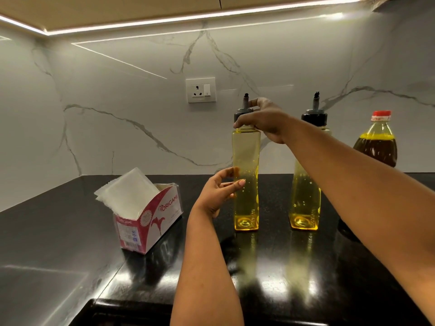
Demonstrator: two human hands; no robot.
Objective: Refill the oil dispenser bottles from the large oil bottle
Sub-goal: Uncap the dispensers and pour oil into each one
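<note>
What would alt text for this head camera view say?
A person's right hand grips the black spout cap of a tall yellow plastic dispenser bottle while the left hand steadies its side; a second identical dispenser, a red-capped large oil bottle and a napkin box share the black counter.

A black, glossy stone countertop point(58, 231) fills the lower half of the view and mirrors the lights above as bright patches. At about nine o'clock from the middle of the view, an open pink-and-white tissue box point(150, 222) printed "ORIGAMI" stands on it, tilted, with a stack of white tissues point(128, 192) sticking up and leaning toward ten o'clock. Behind the counter rises a white marble backsplash point(106, 102) with grey veins. On it, near twelve o'clock, sits a white wall socket point(200, 90) with a switch at its right edge. Along the top runs a bright LED light strip point(188, 18) beneath a wooden cabinet underside point(117, 8).
</note>
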